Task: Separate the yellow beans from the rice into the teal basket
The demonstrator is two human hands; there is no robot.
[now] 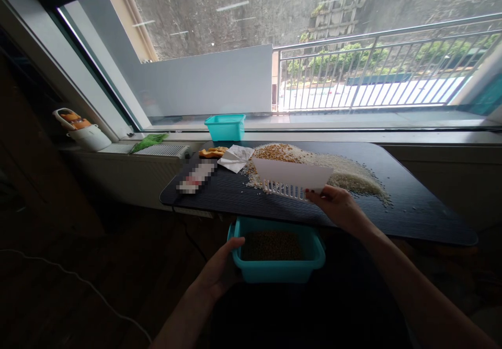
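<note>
My left hand (225, 262) grips the left end of a turquoise plastic bin (280, 271), thumb over its rim. Inside the bin lies a layer of small brownish grains or beans (272, 245); the dim light hides their kind. My right hand (333, 202) pinches the right end of a white plastic card (292, 173) with a row of slots along its lower edge. The card is held tilted above the table's near side, in front of a pile of white rice (345, 173) and orange-yellow kernels (276, 153). It hides part of that pile.
On the dark table (423, 207) lie a crumpled white tissue (236, 158), a yellow cloth-like item (213, 152) and a blurred-out object (197, 176). A second turquoise bin (225, 127) stands by the window. A white basket (90, 137) and green cloth (151, 141) sit at left.
</note>
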